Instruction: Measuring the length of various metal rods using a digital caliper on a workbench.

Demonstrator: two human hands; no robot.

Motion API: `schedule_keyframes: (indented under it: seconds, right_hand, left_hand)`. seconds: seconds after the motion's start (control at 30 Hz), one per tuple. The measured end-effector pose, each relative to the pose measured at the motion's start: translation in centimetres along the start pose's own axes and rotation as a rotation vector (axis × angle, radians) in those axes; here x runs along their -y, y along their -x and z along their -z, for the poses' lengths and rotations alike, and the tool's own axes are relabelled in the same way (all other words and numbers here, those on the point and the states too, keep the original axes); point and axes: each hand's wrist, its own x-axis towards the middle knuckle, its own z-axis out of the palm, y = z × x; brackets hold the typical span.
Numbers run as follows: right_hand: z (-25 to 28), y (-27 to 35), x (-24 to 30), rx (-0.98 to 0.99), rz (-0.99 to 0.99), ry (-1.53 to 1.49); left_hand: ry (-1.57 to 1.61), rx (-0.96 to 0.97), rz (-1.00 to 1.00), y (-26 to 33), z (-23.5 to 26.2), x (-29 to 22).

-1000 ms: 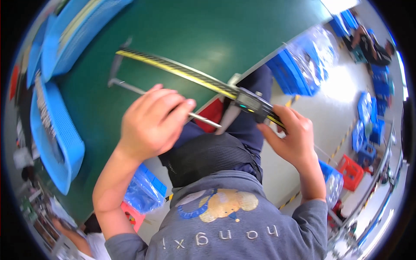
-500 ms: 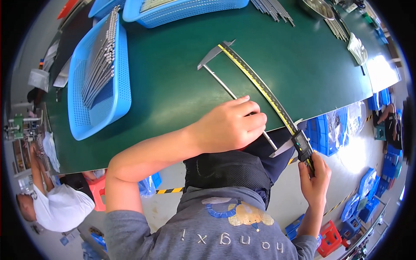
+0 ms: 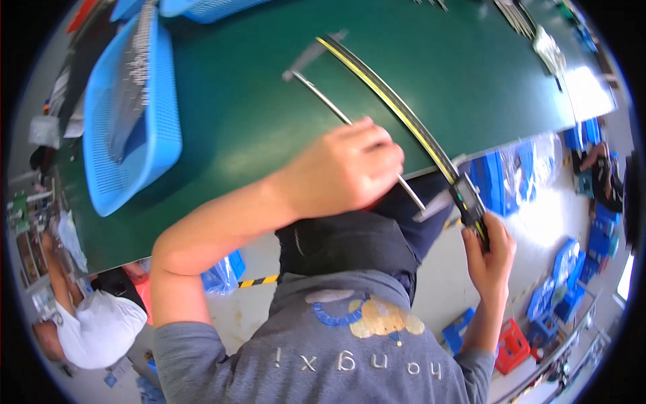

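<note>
My left hand (image 3: 353, 165) is closed around a thin metal rod (image 3: 324, 97) near its middle, and the rod sticks out at both ends of the fist. Stretched along beside it is a long digital caliper (image 3: 402, 116) with a black and yellow beam. My right hand (image 3: 492, 252) grips the caliper at its slider end, just below the black display unit. The rod spans between the two caliper jaws, its far end at the far jaw and its near end at the other. Motion blur hides whether both ends touch.
A blue perforated basket (image 3: 101, 155) holding many metal rods stands on the green table (image 3: 229, 101) at left. A second blue basket (image 3: 208, 8) is at the far edge. Blue crates (image 3: 494, 182) stand below the table's right side. A person in white (image 3: 101, 323) sits at lower left.
The whole view has shifted, so the table and baskets sit further left and higher. Both hands keep their grips, and the rod stays between the jaws.
</note>
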Motion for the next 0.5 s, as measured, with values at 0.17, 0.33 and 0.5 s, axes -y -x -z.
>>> schedule_keyframes:
  seconds: [0.17, 0.33, 0.5]
  right_hand:
    - [-0.3, -0.9, 0.6, -0.009, -0.016, 0.028]
    - [-0.7, -0.5, 0.7, -0.065, -0.029, 0.075]
    - [-1.2, -0.3, 1.1, -0.013, -0.017, 0.087]
  left_hand:
    - [-0.003, -0.005, 0.004, 0.2, 0.5, 0.6]
    - [0.007, 0.011, 0.018, -0.1, 0.9, 0.5]
    - [-0.009, 0.064, -0.018, 0.5, 1.4, 0.5]
